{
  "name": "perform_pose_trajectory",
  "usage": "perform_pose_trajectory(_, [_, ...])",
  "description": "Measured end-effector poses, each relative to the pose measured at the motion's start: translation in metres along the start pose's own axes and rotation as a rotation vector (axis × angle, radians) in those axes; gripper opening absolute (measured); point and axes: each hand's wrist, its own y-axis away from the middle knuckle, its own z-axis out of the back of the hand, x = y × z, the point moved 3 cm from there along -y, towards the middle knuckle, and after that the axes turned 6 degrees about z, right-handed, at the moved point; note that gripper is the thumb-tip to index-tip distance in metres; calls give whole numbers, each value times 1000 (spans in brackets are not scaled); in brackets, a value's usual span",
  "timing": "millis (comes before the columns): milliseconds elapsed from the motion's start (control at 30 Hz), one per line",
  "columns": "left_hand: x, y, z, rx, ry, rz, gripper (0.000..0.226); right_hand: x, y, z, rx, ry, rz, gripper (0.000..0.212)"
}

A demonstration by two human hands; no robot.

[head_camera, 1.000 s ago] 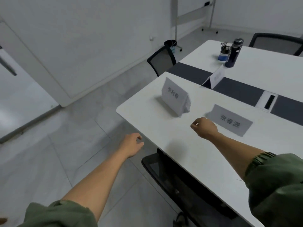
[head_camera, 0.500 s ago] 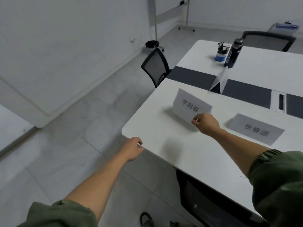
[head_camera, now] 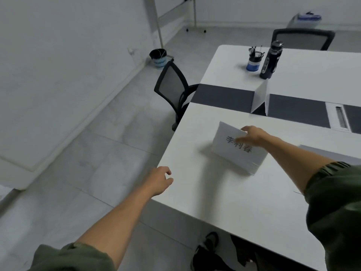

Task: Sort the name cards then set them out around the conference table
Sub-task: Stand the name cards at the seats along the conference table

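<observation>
A white folded name card (head_camera: 232, 153) with dark printed characters stands on the white conference table (head_camera: 214, 202) near its left end. My right hand (head_camera: 253, 134) reaches across and pinches this card at its top edge, thumb on the printed face. My left hand (head_camera: 160, 179) hovers at the table's left edge, fingers loosely curled, holding nothing. A second white folded card (head_camera: 260, 95) stands on the table's dark middle strip. A third card (head_camera: 314, 149) shows as a grey sliver behind my right forearm.
A blue pen cup (head_camera: 253, 62) and a dark bottle (head_camera: 271, 59) stand at the far end. A black mesh chair (head_camera: 172, 89) is at the left side, another chair (head_camera: 301, 38) at the far end. A waste bin (head_camera: 158, 57) sits by the wall.
My right hand moved left from beside the flat card to the printed folded card and took hold of it, its grip shifting from the lower corner to the top edge. My left hand stays by the table edge.
</observation>
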Motion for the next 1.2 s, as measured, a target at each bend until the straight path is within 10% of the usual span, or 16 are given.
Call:
perform_pose_trajectory(367, [-2,-103,24,118,9,25,29,-11,-62,-3,399,-204,-130,27])
perform_pose_trajectory(933, [-190,-217,48,241,-184,-554,53,-42,29,73,22,-796,-286,50])
perform_pose_trajectory(1200, [-284,-216,-25,605,-462,-754,74,-104,115,14,-274,-1085,-566,55])
